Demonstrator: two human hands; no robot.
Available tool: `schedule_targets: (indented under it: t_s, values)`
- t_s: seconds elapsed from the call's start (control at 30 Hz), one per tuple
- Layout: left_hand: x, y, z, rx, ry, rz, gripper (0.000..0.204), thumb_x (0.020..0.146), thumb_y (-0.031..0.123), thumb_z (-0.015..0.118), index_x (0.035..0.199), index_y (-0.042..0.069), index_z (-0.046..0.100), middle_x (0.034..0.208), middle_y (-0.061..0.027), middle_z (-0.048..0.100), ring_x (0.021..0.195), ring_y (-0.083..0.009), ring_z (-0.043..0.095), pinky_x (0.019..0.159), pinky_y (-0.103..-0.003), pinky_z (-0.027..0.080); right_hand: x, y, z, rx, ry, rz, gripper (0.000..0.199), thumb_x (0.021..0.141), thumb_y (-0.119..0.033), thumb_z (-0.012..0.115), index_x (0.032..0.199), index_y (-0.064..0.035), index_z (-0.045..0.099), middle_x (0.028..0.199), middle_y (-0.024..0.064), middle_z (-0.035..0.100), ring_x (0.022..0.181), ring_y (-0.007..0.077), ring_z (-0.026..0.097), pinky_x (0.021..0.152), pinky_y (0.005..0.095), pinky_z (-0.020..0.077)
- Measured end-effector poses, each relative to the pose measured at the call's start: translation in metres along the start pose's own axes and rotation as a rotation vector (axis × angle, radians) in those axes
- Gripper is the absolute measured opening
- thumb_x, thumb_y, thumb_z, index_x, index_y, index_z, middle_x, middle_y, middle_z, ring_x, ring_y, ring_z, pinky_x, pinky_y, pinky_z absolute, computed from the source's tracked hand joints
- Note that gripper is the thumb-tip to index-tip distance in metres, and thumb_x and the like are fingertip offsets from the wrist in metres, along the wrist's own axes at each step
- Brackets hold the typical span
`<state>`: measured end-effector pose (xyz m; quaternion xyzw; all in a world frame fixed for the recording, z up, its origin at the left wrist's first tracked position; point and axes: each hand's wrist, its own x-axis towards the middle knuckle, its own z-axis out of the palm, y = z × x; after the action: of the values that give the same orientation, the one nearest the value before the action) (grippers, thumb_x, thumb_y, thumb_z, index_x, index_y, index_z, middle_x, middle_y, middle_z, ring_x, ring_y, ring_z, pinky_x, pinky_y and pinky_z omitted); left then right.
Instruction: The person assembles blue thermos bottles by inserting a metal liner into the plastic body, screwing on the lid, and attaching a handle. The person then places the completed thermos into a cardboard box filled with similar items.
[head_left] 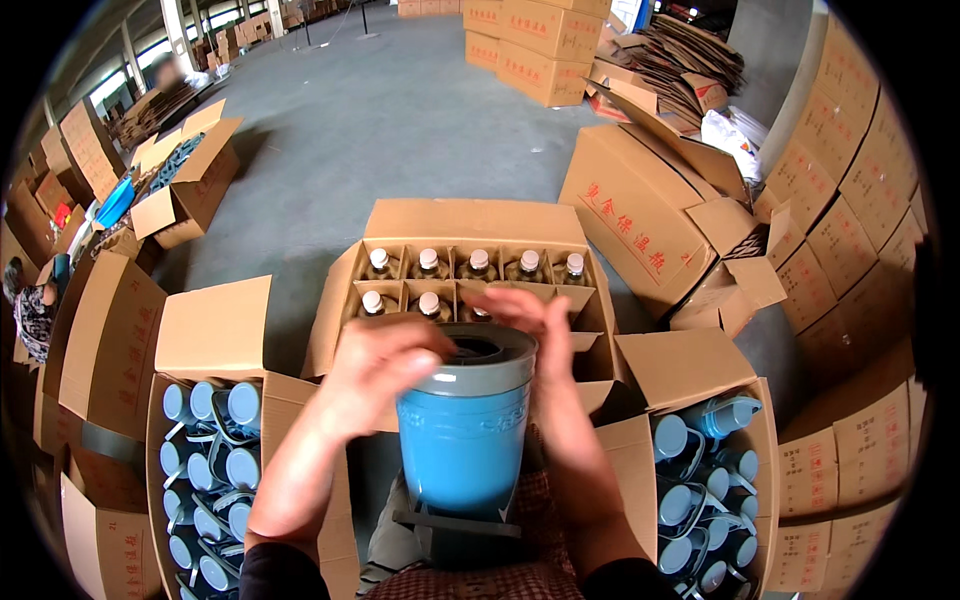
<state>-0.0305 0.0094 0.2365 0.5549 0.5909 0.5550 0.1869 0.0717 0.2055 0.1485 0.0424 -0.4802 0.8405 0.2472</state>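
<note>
Blue cylindrical flask body (462, 450), glossy, grey plastic collar, upright at lap. Left hand (375, 375) fingers gripping collar; right hand (540, 345) fingers curled round rim. Cardboard box (470, 225) behind: seven capped liners visible.

Bright daylight from left windows; fisheye rim dark, bent.

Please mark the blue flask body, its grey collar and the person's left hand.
blue flask body (462, 450), head view, on the middle of its front wall
grey collar (480, 374), head view, on its front band
left hand (385, 372), head view, on the back of the hand
</note>
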Motion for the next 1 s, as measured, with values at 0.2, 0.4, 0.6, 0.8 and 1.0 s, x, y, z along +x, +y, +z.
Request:
schedule_targets:
  t_s: [0.2, 0.4, 0.6, 0.8, 1.0]
  values:
    - [-0.022, -0.046, 0.002, -0.213, 0.168, 0.174, 0.037, 0.084, 0.031, 0.060, 0.080, -0.005, 0.066, 0.098, -0.0196, 0.067, 0.087, -0.0289, 0.065, 0.079, -0.040, 0.051, -0.012, -0.016, 0.012, -0.423, -0.244, -0.187, 0.074, 0.095, -0.058, 0.027, 0.100, 0.0039, 0.067, 0.105, 0.0193, 0.067, 0.109, 0.0320, 0.058, 0.100, 0.0411, 0.0396]
    - [-0.010, -0.054, -0.010, -0.515, -0.008, 0.062, 0.046, 0.087, 0.038, 0.056, 0.085, -0.007, 0.068, 0.098, -0.0221, 0.067, 0.093, -0.0297, 0.063, 0.084, -0.037, 0.049, -0.026, -0.039, 0.031, -0.595, -0.177, -0.283, 0.073, 0.096, -0.050, 0.025, 0.080, 0.0097, 0.064, 0.088, 0.0269, 0.066, 0.089, 0.0388, 0.062, 0.088, 0.0470, 0.0462]
    - [-0.020, -0.062, 0.078, -0.832, 0.326, -0.343, 0.056, 0.096, 0.047, 0.042, 0.101, -0.004, 0.064, 0.100, -0.0182, 0.066, 0.093, -0.0218, 0.063, 0.087, -0.036, 0.048, -0.029, -0.116, 0.056, -0.506, -0.575, -0.159, 0.046, 0.089, -0.034, 0.049, 0.067, 0.0042, 0.062, 0.104, 0.0307, 0.064, 0.098, 0.0433, 0.063, 0.088, 0.0452, 0.0491]
    - [-0.029, -0.047, 0.152, -1.074, 0.237, -0.544, 0.055, 0.096, 0.047, 0.041, 0.101, -0.003, 0.064, 0.100, -0.0178, 0.066, 0.093, -0.0206, 0.062, 0.087, -0.035, 0.048, -0.020, -0.169, 0.090, -0.926, -0.877, 0.052, 0.016, 0.070, -0.003, 0.075, 0.085, -0.0030, 0.069, 0.095, 0.0102, 0.070, 0.090, 0.0252, 0.067, 0.078, 0.0319, 0.0523]
    - [-0.051, -0.038, 0.139, -0.747, 0.145, -0.656, 0.055, 0.097, 0.047, 0.040, 0.101, -0.003, 0.065, 0.100, -0.0173, 0.066, 0.092, -0.0194, 0.061, 0.086, -0.034, 0.047, -0.057, -0.169, 0.106, -1.432, -0.442, 0.027, 0.023, 0.063, -0.017, 0.080, 0.068, -0.0077, 0.060, 0.058, 0.0056, 0.060, 0.052, 0.0188, 0.060, 0.050, 0.0297, 0.0441]
